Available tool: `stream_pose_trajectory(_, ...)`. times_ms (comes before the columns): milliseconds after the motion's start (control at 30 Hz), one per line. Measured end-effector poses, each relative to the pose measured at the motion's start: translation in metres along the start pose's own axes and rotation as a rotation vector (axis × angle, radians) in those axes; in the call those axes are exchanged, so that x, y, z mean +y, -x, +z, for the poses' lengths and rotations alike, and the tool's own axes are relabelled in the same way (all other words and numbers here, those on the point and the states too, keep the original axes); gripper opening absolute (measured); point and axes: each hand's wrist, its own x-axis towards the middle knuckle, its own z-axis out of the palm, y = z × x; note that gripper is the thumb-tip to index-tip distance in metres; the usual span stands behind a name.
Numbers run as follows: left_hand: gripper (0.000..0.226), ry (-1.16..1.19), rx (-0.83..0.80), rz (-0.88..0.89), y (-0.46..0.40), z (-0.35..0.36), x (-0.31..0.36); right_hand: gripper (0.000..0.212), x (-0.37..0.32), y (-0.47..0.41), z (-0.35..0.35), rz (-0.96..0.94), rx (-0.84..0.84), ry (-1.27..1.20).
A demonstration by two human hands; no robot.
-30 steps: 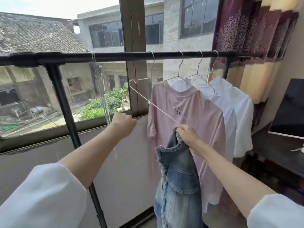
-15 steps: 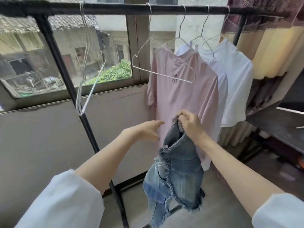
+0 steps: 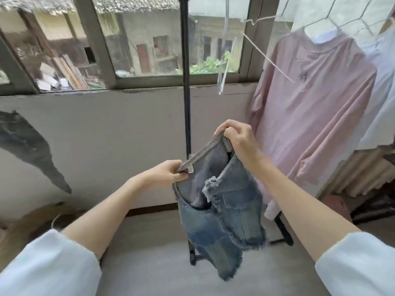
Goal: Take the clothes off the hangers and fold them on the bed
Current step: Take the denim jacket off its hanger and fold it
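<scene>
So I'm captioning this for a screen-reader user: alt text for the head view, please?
Both hands, left hand and right hand, grip the waistband of frayed denim shorts held up before a window; a pink shirt hangs at right.

We lose the pink shirt's [image 3: 310,107] hanger hook above the grip, and the white shirts [image 3: 382,82] run off right.

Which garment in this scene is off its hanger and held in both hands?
The denim shorts: the left hand and right hand each pinch the waistband. The pink shirt and the white shirts hang on wire hangers.
</scene>
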Motion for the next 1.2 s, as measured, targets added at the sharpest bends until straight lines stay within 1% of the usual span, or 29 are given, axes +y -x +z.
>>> stream_pose_trajectory(67,0.045,0.018,0.164,-0.028,0.055,-0.021,-0.029,0.023,-0.01,0.012,0.039,-0.024,-0.048,-0.012)
stream_pose_trajectory(100,0.044,-0.001,0.216,-0.048,0.084,-0.029,-0.041,0.023,-0.015,0.018,0.06,-0.034,-0.076,-0.016)
stream_pose_trajectory(167,0.026,-0.083,0.28,-0.131,0.145,-0.045,-0.066,0.024,-0.027,0.031,0.107,-0.065,-0.142,-0.002)
stream_pose_trajectory(233,0.036,-0.142,0.354,-0.223,0.199,-0.058,-0.085,0.025,-0.035,0.039,0.152,-0.09,-0.213,0.041)
stream_pose_trajectory(267,0.041,-0.155,0.412,-0.277,0.239,-0.066,-0.101,0.028,-0.042,0.046,0.186,-0.105,-0.275,0.06)
stream_pose_trajectory(300,0.044,-0.154,0.442,-0.32,0.257,-0.071,-0.109,0.03,-0.045,0.047,0.202,-0.116,-0.301,0.108)
stream_pose_trajectory(367,0.05,-0.183,0.526,-0.459,0.324,-0.084,-0.132,0.029,-0.056,0.056,0.261,-0.159,-0.446,0.232)
stream_pose_trajectory(400,0.051,-0.206,0.546,-0.534,0.358,-0.09,-0.142,0.032,-0.063,0.061,0.293,-0.19,-0.527,0.328)
stream_pose_trajectory(467,0.051,-0.215,0.585,-0.611,0.415,-0.098,-0.154,0.035,-0.076,0.071,0.345,-0.273,-0.627,0.554)
stream_pose_trajectory(500,0.051,-0.214,0.614,-0.644,0.439,-0.099,-0.161,0.032,-0.081,0.077,0.366,-0.324,-0.665,0.598)
stream_pose_trajectory(533,0.051,-0.176,0.69,-0.7,0.479,-0.101,-0.169,0.028,-0.092,0.089,0.407,-0.404,-0.705,0.588)
stream_pose_trajectory(600,0.053,-0.086,0.805,-0.728,0.515,-0.102,-0.17,0.023,-0.104,0.103,0.442,-0.465,-0.668,0.577)
stream_pose_trajectory(633,0.052,-0.076,0.879,-0.752,0.543,-0.103,-0.172,0.023,-0.115,0.115,0.474,-0.507,-0.66,0.54)
stream_pose_trajectory(667,0.049,-0.072,0.896,-0.769,0.558,-0.105,-0.171,0.022,-0.122,0.121,0.492,-0.527,-0.644,0.512)
stream_pose_trajectory(733,0.036,-0.088,0.92,-0.841,0.599,-0.109,-0.171,0.018,-0.143,0.136,0.537,-0.57,-0.649,0.451)
stream_pose_trajectory(800,0.021,-0.111,0.923,-0.923,0.638,-0.114,-0.182,0.017,-0.161,0.143,0.581,-0.601,-0.712,0.393)
stream_pose_trajectory(833,0.017,-0.132,0.939,-0.97,0.659,-0.116,-0.19,0.018,-0.168,0.146,0.609,-0.616,-0.764,0.382)
stream_pose_trajectory(900,0.016,-0.188,0.968,-1.059,0.69,-0.118,-0.207,0.021,-0.178,0.151,0.655,-0.656,-0.871,0.385)
stream_pose_trajectory(933,0.019,-0.202,1.022,-1.103,0.702,-0.118,-0.218,0.024,-0.183,0.154,0.678,-0.683,-0.929,0.367)
stream_pose_trajectory(1000,0.022,-0.191,1.198,-1.171,0.722,-0.121,-0.235,0.03,-0.193,0.162,0.722,-0.712,-1.058,0.336)
stream_pose_trajectory(1033,0.018,-0.176,1.285,-1.193,0.73,-0.122,-0.241,0.031,-0.197,0.164,0.739,-0.716,-1.124,0.32)
stream_pose_trajectory(1100,0.008,-0.178,1.454,-1.244,0.748,-0.122,-0.251,0.028,-0.207,0.166,0.775,-0.725,-1.28,0.288)
stream_pose_trajectory(1133,0.006,-0.192,1.516,-1.269,0.755,-0.123,-0.254,0.022,-0.211,0.167,0.789,-0.69,-1.371,0.244)
stream_pose_trajectory(1167,0.006,-0.202,1.569,-1.308,0.764,-0.125,-0.257,0.022,-0.218,0.169,0.807,-0.642,-1.465,0.177)
stream_pose_trajectory(1200,0.007,-0.225,1.608,-1.338,0.768,-0.127,-0.258,0.034,-0.222,0.171,0.817,-0.573,-1.542,0.113)
